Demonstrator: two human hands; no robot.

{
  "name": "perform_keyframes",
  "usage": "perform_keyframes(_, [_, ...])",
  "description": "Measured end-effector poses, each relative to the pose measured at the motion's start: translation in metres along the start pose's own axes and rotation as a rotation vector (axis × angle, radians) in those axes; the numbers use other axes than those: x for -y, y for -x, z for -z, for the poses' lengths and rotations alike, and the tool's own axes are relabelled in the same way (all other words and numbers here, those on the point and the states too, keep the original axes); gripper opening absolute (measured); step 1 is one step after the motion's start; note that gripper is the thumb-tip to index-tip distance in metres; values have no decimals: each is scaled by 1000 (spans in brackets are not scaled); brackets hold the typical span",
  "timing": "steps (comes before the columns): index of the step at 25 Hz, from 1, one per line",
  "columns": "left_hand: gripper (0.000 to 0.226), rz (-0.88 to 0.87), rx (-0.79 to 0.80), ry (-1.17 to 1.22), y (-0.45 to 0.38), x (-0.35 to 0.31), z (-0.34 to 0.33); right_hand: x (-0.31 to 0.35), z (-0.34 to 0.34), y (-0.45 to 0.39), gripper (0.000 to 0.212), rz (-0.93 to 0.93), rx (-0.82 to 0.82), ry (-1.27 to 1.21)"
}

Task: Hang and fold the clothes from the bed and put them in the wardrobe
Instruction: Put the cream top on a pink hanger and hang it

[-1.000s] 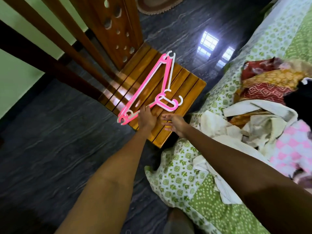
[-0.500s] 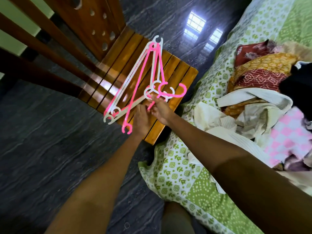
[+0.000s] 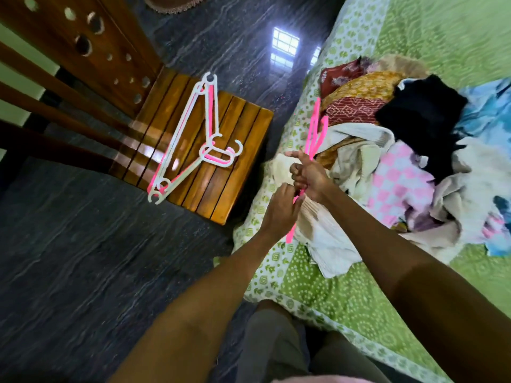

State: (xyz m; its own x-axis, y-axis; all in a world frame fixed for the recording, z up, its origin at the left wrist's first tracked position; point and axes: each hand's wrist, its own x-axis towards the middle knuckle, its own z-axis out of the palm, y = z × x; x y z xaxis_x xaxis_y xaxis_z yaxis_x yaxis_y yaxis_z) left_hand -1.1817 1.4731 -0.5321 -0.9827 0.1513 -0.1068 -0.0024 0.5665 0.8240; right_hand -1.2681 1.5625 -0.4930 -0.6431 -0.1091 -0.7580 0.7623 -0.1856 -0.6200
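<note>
Over the bed (image 3: 318,288), both hands' fingers (image 3: 297,172) clamp a pink hanger (image 3: 313,131) beside the clothes (image 3: 401,172).

One head-worn wide-angle view looks steeply down, close over the bed (image 3: 318,286) edge and chair (image 3: 235,161).

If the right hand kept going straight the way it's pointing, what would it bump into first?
Probably the pile of clothes on the bed. The right hand, gripping a pink hanger, points up and away over the cream cloth toward the yellow and red fabrics, though depth is hard to judge.
</note>
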Motion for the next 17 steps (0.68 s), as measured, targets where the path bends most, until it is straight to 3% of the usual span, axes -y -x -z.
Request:
perform_keyframes(2, [40,-75,116,-61,10,-21,-23,6,44,29,28,5,-2,152])
perform_keyframes(5, [30,-64,171,-200,16,-26,-59,6,108,66,24,32,-114,293])
perform_keyframes(6, [41,-27,228,-253,15,-26,-68,3,128,77,21,47,-170,284])
perform_keyframes(8, [85,22,440,-444,11,-35,-84,-7,170,101,19,136,-323,309])
perform_keyframes(10, [104,-6,537,-598,4,-47,-95,-23,209,123,17,255,-432,346])
perform_keyframes(12, [92,-38,478,-656,-3,-55,-105,-40,240,143,18,315,-460,268])
perform_keyframes(16, [37,-159,225,-570,-5,-61,-107,-53,275,175,22,345,-456,3])
perform_keyframes(17, [40,-127,231,-482,-1,-69,-102,-53,279,184,22,365,-481,-16])
